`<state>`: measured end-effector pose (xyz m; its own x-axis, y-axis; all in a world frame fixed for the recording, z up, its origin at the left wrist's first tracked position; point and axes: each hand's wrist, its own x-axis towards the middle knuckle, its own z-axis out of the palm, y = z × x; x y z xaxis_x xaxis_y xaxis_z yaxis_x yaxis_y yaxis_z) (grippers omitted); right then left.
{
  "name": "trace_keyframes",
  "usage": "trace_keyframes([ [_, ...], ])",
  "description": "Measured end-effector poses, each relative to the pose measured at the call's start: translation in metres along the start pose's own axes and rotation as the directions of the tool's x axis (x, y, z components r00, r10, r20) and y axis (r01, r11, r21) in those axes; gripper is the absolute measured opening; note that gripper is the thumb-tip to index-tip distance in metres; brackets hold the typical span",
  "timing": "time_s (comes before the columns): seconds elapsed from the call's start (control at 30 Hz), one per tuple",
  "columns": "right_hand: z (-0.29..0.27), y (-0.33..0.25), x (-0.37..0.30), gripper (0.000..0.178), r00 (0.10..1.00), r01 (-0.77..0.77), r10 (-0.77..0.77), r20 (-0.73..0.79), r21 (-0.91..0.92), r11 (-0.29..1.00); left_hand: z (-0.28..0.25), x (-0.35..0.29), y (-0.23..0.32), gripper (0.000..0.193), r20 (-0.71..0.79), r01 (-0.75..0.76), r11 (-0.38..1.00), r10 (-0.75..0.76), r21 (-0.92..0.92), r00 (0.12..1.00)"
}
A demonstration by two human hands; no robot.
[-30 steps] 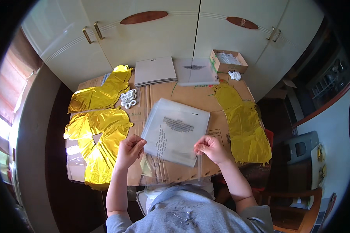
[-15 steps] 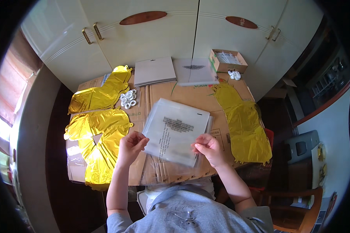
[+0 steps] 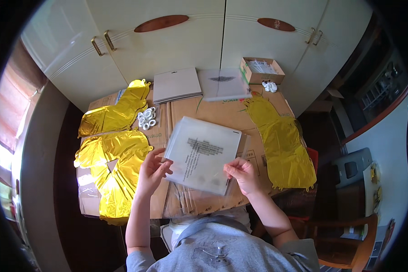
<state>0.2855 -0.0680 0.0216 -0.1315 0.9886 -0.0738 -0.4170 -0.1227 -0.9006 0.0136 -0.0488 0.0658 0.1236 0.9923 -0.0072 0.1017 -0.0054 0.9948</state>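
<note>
A loose stack of translucent plastic bags with dark printing lies tilted on the cardboard-covered table in front of me. By the left edge of the top bag is my left hand, its fingers parted and holding nothing that I can see. At the bags' lower right edge, my right hand has thumb and forefinger pinched on a bag's edge. Several yellow-gold foil balloons lie flat: one foil balloon is just left of my left hand, and another foil balloon spreads out right of my right hand.
White tape rings sit in a small pile left of the bags. At the back are grey-brown card sheets, another clear bag, an open box of white sticks and a white bundle. A wooden chair stands at right.
My left hand's fingers have spread apart from a closer pinch. My right hand stays pinched at the bag's edge. The whole view has shifted slightly.
</note>
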Motion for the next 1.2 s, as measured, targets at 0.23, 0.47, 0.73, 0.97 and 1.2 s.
trace_keyframes([
  [0.23,0.004,0.005,0.000,0.010,0.968,0.131,-0.105,-0.230,0.103,0.986,0.013,-0.005,-0.014,0.059,-0.014,0.156,0.910,-0.175,-0.385,0.984],
  [0.47,0.017,0.013,-0.014,0.022,0.986,0.136,-0.136,-0.101,-0.005,0.991,0.042,0.014,-0.006,0.055,0.054,0.164,0.854,-0.158,-0.493,0.986],
  [0.73,-0.035,-0.015,-0.002,0.033,0.911,0.256,-0.305,-0.276,-0.201,0.946,-0.004,0.076,-0.040,0.051,0.069,0.031,0.993,-0.039,0.113,0.997],
  [0.97,-0.038,0.019,0.004,0.057,0.977,0.178,-0.214,0.016,-0.612,0.770,0.025,0.085,-0.041,0.052,-0.004,-0.077,0.802,0.099,0.592,0.995],
  [1.2,-0.035,0.034,0.004,0.066,0.986,0.161,-0.161,0.050,-0.572,0.804,0.016,0.076,-0.057,0.058,-0.030,-0.122,0.570,0.250,0.812,0.968],
])
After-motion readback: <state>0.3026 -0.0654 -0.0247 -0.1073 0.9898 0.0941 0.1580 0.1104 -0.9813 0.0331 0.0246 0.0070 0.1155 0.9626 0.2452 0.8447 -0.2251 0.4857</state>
